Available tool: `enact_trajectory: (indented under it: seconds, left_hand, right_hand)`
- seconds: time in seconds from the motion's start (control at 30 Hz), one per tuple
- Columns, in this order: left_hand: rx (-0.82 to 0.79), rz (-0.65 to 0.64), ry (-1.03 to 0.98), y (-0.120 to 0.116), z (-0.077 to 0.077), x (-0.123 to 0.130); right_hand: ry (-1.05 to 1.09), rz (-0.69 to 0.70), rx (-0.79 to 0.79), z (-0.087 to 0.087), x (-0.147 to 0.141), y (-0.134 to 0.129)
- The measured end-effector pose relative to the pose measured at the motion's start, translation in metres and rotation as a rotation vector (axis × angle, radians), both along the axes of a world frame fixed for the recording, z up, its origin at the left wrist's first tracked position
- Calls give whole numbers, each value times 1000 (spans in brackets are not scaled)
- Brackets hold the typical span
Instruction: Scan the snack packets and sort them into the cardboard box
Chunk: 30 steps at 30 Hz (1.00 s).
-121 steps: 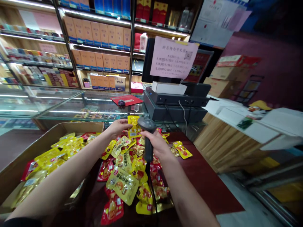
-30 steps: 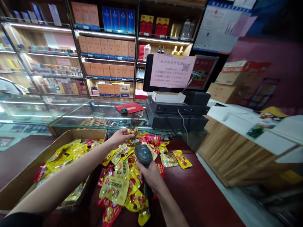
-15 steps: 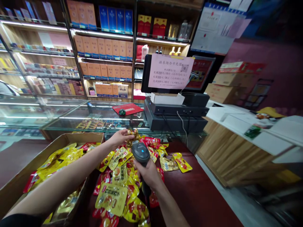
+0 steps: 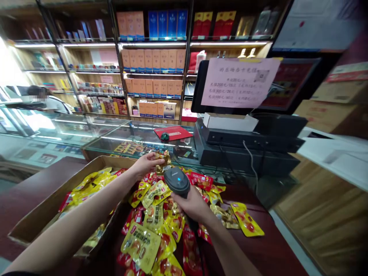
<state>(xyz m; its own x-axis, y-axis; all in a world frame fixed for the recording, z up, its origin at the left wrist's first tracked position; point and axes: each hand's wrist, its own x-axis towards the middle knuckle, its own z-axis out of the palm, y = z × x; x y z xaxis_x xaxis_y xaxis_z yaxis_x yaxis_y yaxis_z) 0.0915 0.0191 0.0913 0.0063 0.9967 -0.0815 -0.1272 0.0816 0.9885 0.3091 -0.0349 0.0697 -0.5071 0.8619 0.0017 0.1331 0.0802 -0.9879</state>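
Note:
My left hand [image 4: 149,164] is closed on a gold snack packet [image 4: 164,161], held up over the far edge of a pile of packets. My right hand [image 4: 191,203] grips a dark barcode scanner [image 4: 176,181] with a small blue light on top. The scanner's head points at the gold packet, close to it. Below both hands spreads the pile of red, yellow and gold snack packets [image 4: 153,216]. To the left, beneath my left forearm, an open cardboard box [image 4: 43,210] holds more yellow and red packets, partly hidden by the arm.
Behind the dark red table [image 4: 247,253] runs a glass display counter [image 4: 115,132] with a red mat [image 4: 175,133] on it. A monitor [image 4: 198,86] with a pink notice stands over a dark cash drawer [image 4: 244,149]. Another person [image 4: 54,102] is at far left.
The view has swung left, so shelves and monitor sit further right in the picture and a person has come into sight. Both hands keep their hold, with scanner and gold packet still close together.

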Motion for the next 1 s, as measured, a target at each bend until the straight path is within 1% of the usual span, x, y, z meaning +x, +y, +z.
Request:
enact_trajectory:
  seconds: [0.13,0.33,0.43,0.57,0.8,0.9,1.0]
  left_hand:
    - [-6,41,-15,1,1,-3]
    - [-6,48,-9,-3,4,7]
    - [8,55,-22,-4,-2,13]
    - [44,67,-71,0,-12,12]
    - [44,118,-122,21,-27,5]
    - [49,115,-128,29,-31,7]
    - [41,86,-121,30,-32,10]
  right_hand:
    - [42,-48,-7,-16,-4,10]
    - [108,-49,11,-30,-13,16]
    - [118,-78,24,-36,-17,16]
    - [103,-105,41,-42,-19,16]
    - [117,-125,45,-47,-23,16]
    - [108,-147,53,-49,-24,18]
    - [94,-167,77,-48,-23,22]
